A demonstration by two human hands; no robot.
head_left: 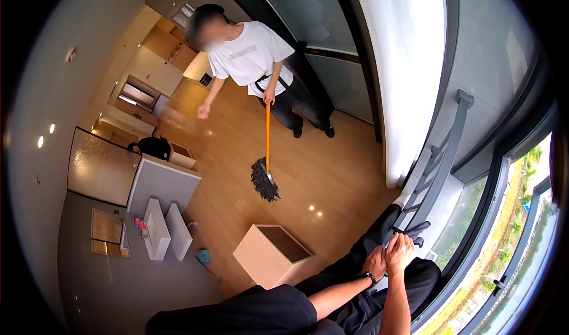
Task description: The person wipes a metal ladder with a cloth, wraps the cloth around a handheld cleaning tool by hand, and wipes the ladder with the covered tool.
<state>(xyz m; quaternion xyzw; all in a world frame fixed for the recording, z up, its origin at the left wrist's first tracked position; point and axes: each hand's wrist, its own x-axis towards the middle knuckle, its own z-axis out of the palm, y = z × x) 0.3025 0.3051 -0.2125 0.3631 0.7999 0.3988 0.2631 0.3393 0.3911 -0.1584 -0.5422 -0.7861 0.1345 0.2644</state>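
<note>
My left hand (375,261), with a dark band at its wrist, is closed just beside my right hand (401,251), and the two touch or nearly touch. My right hand is also closed, its fingers curled. At its fingertips is a dark grey and black item (420,229) with rounded ends; its kind is unclear. What lies inside either fist is hidden. Both hands are above my dark-clothed legs (424,276), beside a grey metal railing (448,142) and the window.
A person (252,56) stands on the wooden floor (338,163), holding a mop (268,136) with an orange handle. A pale box-shaped unit (261,255) is near me. A white curtain (409,56) hangs by the window frame (474,228). Another person (154,147) is farther back.
</note>
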